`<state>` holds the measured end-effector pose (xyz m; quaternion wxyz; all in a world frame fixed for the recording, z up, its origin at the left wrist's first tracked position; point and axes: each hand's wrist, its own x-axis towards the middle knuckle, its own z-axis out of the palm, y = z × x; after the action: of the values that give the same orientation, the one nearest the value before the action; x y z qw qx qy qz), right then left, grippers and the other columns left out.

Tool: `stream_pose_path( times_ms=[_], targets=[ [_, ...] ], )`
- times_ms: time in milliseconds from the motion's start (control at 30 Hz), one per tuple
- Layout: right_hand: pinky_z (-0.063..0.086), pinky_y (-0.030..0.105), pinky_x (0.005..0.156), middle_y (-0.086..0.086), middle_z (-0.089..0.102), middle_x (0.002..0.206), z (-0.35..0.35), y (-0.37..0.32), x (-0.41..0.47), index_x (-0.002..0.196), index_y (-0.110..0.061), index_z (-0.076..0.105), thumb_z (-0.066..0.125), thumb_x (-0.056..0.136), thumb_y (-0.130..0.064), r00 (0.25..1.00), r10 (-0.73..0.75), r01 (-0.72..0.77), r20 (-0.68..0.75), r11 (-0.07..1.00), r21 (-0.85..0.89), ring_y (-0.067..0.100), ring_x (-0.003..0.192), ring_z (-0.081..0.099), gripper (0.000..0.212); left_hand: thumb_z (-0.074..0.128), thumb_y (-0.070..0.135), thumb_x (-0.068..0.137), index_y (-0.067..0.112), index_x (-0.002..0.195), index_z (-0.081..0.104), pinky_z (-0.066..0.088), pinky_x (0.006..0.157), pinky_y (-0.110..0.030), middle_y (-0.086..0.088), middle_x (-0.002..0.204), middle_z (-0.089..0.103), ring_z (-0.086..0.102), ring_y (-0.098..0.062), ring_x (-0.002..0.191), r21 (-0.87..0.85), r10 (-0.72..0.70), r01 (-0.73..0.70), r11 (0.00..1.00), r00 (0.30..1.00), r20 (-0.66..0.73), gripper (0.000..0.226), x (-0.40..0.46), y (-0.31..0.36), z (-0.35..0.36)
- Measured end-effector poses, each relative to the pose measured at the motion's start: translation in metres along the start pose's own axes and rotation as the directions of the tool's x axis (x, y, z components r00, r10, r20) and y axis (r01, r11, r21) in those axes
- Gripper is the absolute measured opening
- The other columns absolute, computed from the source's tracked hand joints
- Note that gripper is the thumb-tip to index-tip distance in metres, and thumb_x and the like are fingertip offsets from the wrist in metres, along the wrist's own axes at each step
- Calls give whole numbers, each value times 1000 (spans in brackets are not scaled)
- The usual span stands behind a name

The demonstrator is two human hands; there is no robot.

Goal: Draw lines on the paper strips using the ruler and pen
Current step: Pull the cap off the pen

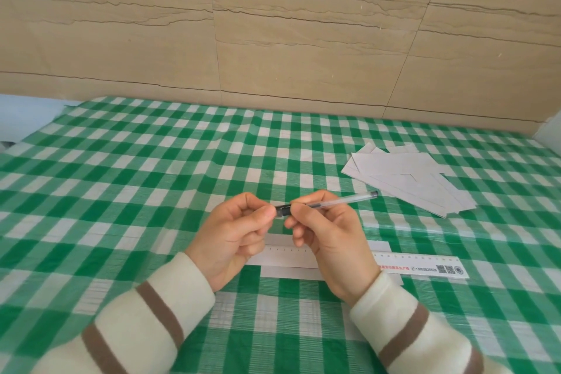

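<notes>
A clear-barrelled pen (pixel 343 201) with a black cap end is held level above the table. My right hand (pixel 331 237) grips its barrel, and my left hand (pixel 236 237) pinches the black cap at the pen's left tip. Under my hands lies a clear plastic ruler (pixel 425 266) with printed marks, resting across a white paper strip (pixel 291 272). My hands hide the ruler's middle and much of the strip. A stack of several white paper strips (pixel 403 176) lies fanned out at the far right.
A green-and-white checked tablecloth (pixel 151 179) covers the table. A beige tiled wall (pixel 273 39) rises directly behind the table's far edge. My striped cream sleeves fill the lower corners.
</notes>
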<state>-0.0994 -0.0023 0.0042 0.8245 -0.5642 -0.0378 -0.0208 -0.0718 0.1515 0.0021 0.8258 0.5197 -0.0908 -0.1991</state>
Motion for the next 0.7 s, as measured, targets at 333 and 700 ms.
stream_pose_path(
  times_ms=[333, 700],
  targets=[
    [43, 19, 44, 6, 63, 57, 4, -2, -1, 77, -5, 59, 57, 86, 3, 998, 6, -4, -61, 1000, 21, 11, 45, 50, 12, 61, 12, 68, 7, 70, 51, 24, 33, -12, 0, 49, 39, 24, -3, 35, 7, 43, -43, 999, 998, -40, 12, -2, -1, 6],
    [38, 15, 41, 0, 56, 54, -22, -28, 11, 68, -11, 51, 52, 88, -3, 940, -20, 71, -340, 988, 140, 7, 45, 45, 22, 58, 15, 74, 12, 68, 52, 30, 34, -11, 4, 51, 44, 30, -3, 37, -7, 159, -163, 987, 971, -176, 9, -1, 9, -18]
  ],
)
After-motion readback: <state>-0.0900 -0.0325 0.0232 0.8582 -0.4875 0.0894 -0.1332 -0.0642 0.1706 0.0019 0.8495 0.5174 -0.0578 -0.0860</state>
